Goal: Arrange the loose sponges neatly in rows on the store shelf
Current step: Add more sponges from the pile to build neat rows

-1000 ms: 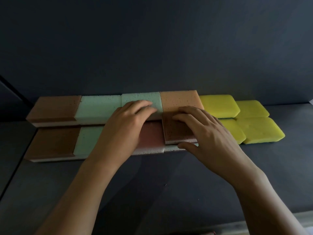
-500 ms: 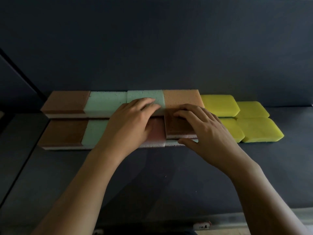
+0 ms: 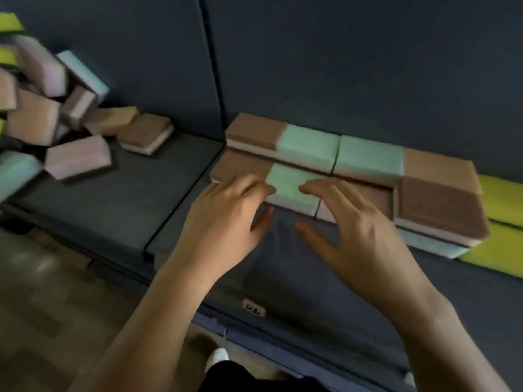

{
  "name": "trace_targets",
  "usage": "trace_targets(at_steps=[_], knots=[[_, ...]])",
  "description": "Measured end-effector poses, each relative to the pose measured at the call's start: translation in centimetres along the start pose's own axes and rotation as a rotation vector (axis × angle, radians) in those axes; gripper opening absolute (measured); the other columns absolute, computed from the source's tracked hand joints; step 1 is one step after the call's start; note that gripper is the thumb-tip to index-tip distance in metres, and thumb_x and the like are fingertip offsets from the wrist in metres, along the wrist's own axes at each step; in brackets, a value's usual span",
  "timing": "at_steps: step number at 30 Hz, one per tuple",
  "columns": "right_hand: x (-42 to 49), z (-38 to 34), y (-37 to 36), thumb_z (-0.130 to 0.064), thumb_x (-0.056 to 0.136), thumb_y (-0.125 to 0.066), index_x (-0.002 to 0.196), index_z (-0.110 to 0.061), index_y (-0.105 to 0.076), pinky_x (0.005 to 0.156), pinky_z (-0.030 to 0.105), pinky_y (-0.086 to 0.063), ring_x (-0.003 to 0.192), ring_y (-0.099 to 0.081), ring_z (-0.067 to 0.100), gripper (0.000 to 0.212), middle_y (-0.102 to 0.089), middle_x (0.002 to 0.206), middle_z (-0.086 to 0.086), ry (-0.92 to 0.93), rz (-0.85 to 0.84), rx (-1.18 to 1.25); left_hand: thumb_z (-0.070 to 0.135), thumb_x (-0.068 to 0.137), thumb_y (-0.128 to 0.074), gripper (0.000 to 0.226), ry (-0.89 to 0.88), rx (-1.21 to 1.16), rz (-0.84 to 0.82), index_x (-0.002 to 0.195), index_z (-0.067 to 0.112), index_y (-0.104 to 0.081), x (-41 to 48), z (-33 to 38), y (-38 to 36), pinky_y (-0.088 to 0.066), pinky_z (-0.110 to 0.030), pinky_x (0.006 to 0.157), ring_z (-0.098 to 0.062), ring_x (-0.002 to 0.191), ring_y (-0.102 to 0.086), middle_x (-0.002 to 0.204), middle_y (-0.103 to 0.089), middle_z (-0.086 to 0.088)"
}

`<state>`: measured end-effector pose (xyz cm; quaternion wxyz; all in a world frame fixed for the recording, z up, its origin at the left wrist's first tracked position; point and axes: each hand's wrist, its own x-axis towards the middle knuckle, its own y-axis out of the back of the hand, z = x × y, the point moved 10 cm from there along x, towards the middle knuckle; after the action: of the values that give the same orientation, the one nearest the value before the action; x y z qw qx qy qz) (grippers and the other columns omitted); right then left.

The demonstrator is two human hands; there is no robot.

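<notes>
Both hands spread, fingers relaxed, holding nothing; left hand point(image 3: 226, 219) has its fingertips at the left edge of the front-row green sponge point(image 3: 294, 188); right hand point(image 3: 359, 230) lies over the pink sponge point(image 3: 379, 195) beside it; I cannot tell whether the fingertips press or only hover.

Two rows lie on the shelf point(image 3: 311, 278) against the wall point(image 3: 339, 66); a brown sponge point(image 3: 435, 210) sits stacked at the right end of the front row; yellow sponges point(image 3: 503, 199) beyond it; the loose pile point(image 3: 56, 117) is in the next bay to the left, well apart.

Handling, my judgement: sponges light, soft, springy; one face likely rough scourer; they should slide under a flat push but buckle if squeezed; I would take each by its long edges, thumb opposite fingers, with a light pinch; square the rows with flat fingers.
</notes>
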<state>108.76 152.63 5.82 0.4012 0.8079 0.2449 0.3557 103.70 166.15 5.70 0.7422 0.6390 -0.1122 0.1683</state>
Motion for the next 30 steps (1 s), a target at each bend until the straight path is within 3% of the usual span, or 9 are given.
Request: trace_targets(at_steps=[3,6,16,24,30], knots=[[2.2,-3.1,-2.9,-0.040,0.090,-0.062,0.133,-0.021,-0.052,0.087,0.038,-0.054,0.119,-0.056,0.018,0.048,-0.056,0.131,-0.004,0.054,-0.032,-0.013,0.034,0.091,-0.049,0.032,0.109,0.029,-0.023,0.116,0.021,-0.063,-1.4,-4.7,1.1,-0.051,-0.033,0.078,-0.018,0.100,-0.061,0.116,-0.060,0.006],[4.9,-6.4,-5.7,-0.042,0.090,-0.059,0.134,-0.023,-0.051,0.085,0.042,-0.054,0.117,-0.055,0.022,0.048,-0.057,0.128,-0.003,0.099,-0.059,0.003,0.034,0.090,-0.053,0.032,0.159,0.046,-0.012,0.118,0.021,-0.063,-2.4,-9.2,2.2,-0.050,-0.031,0.076,-0.019,0.100,-0.061,0.117,-0.060,0.005],[14.6,-16.4,-15.0,-0.041,0.090,-0.062,0.132,-0.022,-0.054,0.094,0.037,-0.051,0.122,-0.051,0.016,0.046,-0.054,0.132,-0.005,0.146,-0.076,0.026,0.036,0.085,-0.062,0.038,0.285,0.151,-0.056,0.120,0.019,-0.059,-4.2,-26.8,4.9,-0.043,-0.029,0.072,-0.021,0.102,-0.059,0.118,-0.058,0.001],[20.1,-18.8,-20.1,-0.048,0.091,-0.055,0.136,-0.028,-0.047,0.099,0.035,-0.047,0.127,-0.046,0.014,0.050,-0.048,0.140,-0.007,0.074,-0.137,-0.030,0.037,0.073,-0.078,0.069,0.282,0.211,-0.092,0.133,0.013,-0.052,-2.1,-36.5,3.7,-0.048,-0.039,0.092,-0.028,0.121,-0.055,0.132,-0.057,-0.009],[24.7,-16.9,-23.4,-0.044,0.093,-0.057,0.139,-0.027,-0.042,0.100,0.038,-0.045,0.131,-0.038,0.021,0.052,-0.036,0.147,-0.004,-0.056,-0.250,-0.145,0.041,0.074,-0.070,0.054,0.292,0.255,-0.162,0.117,0.013,-0.054,-0.9,-39.7,1.0,-0.050,-0.045,0.088,-0.030,0.097,-0.064,0.105,-0.062,-0.010]])
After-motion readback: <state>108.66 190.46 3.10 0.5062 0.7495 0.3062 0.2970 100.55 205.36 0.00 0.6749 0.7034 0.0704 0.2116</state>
